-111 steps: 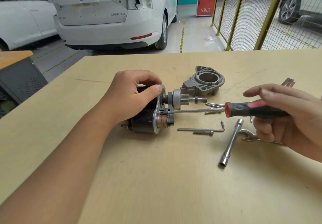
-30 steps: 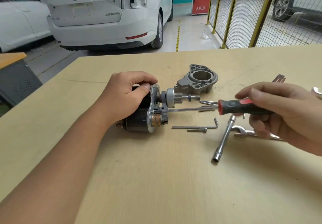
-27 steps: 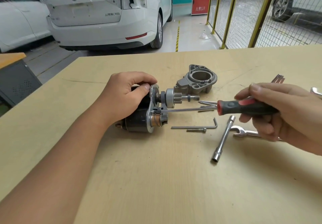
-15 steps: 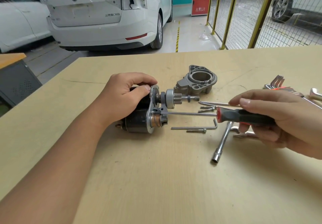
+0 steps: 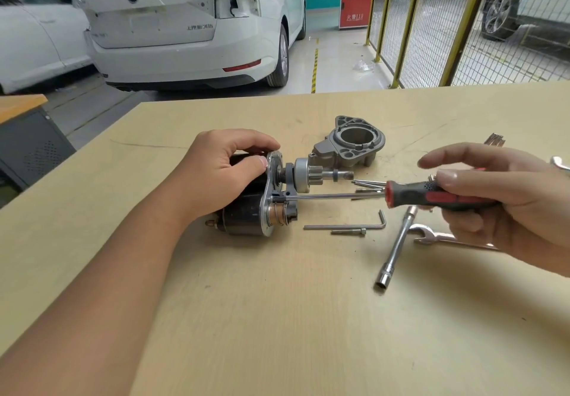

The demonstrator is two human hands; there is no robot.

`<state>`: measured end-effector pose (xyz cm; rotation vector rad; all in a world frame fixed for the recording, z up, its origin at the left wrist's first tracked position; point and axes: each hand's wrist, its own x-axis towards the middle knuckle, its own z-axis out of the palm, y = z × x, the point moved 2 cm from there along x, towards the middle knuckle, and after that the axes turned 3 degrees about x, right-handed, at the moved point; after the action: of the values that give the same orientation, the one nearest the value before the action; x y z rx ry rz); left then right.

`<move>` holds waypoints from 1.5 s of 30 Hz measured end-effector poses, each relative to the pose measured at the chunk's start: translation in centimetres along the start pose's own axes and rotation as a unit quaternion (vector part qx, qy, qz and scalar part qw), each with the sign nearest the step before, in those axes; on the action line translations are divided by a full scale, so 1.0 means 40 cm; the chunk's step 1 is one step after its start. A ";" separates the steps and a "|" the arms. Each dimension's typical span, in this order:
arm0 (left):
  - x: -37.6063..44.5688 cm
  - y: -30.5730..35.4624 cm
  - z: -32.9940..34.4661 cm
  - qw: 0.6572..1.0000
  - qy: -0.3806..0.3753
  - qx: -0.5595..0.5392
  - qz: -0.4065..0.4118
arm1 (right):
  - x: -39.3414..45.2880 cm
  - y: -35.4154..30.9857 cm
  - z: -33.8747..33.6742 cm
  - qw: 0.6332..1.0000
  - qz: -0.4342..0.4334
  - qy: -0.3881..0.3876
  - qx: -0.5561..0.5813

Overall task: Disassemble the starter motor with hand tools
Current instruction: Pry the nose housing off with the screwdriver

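**While the left hand steadies the motor, the screwdriver lies along the line the next turn depends on**

Nearest the person, a socket wrench (image 5: 395, 247) lies on the table (image 5: 277, 318), slanting away toward the right hand. Just beyond it sit a hex key (image 5: 348, 225) and a loose bolt (image 5: 348, 232). Further in, the starter motor (image 5: 262, 201) lies on its side, long axis running left to right, pinion pointing right. The left hand (image 5: 222, 173) grips its dark body from above, thumb against the end plate. The right hand (image 5: 493, 198) is to the right of the motor, thumb and lower fingers wrapped round the screwdriver (image 5: 431, 195) handle, forefinger lifted off. The shaft runs leftward, parallel to the motor's axis, with its tip at the end plate. Likely a screw there is being worked, so the shaft should stay square to the plate. Farthest, the removed nose housing (image 5: 354, 146) stands apart.
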<state>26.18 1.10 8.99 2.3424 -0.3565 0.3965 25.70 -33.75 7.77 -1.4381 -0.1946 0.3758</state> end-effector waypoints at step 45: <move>-0.011 -0.010 -0.022 0.998 -0.051 -0.015 0.031 | -0.011 -0.002 0.027 0.999 -0.010 0.023 -0.039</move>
<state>25.76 2.07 9.17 2.3311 -0.4805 0.2995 24.91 -32.94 8.02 -1.5195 -0.1867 0.3216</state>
